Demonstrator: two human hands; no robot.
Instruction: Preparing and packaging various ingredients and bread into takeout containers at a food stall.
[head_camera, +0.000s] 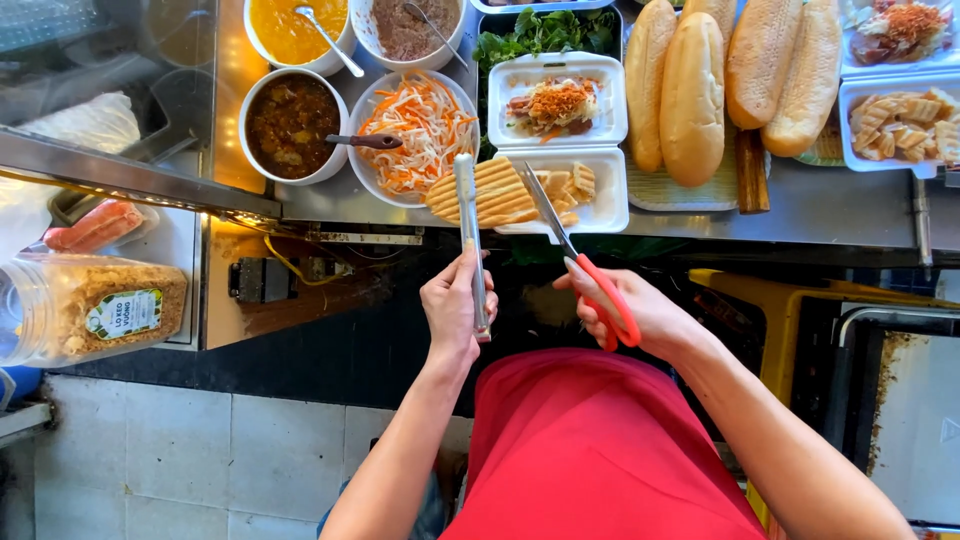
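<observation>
While the white foam box (556, 140) lies open on the steel counter (800, 205), a clear jar (88, 306) with a round green-and-white label lies far to its left, below counter level. Nearer, left of the box, the left hand (458, 305) is clenched around metal tongs (468, 235) reaching the flat grilled bread (490, 192) at the box's front. Right of them, the right hand (640, 312) grips red-handled scissors (580, 262), blades over that bread. Baguettes (690, 90) lie right of the box.
</observation>
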